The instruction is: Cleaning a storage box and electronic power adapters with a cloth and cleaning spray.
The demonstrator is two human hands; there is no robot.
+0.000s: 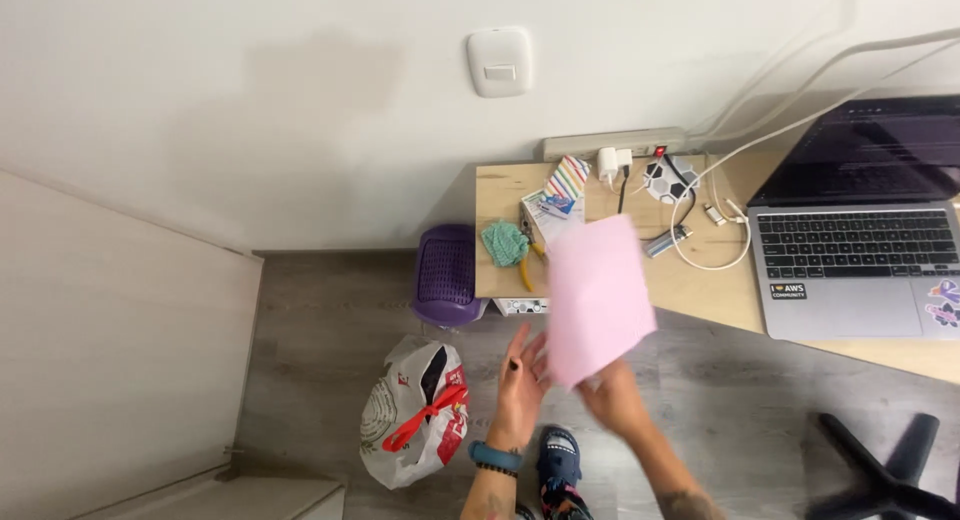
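Pink paper sheet [598, 298]: gripped by right hand [612, 398] at lower edge; left hand [520, 385] released, fingers spread, beside it.

A dark laptop screen [865, 145] stands open at the far right of my desk, tilted back towards the wall. Two stickers sit below its keyboard: a small rectangular black one [788, 291] at the left corner, and a purple and white one [944, 305] at the right edge. Near the desk's left end lies a small striped box [566, 177] in many colours. On the floor, left of my feet, sits a white plastic bag [415, 412] with red handles and red print.
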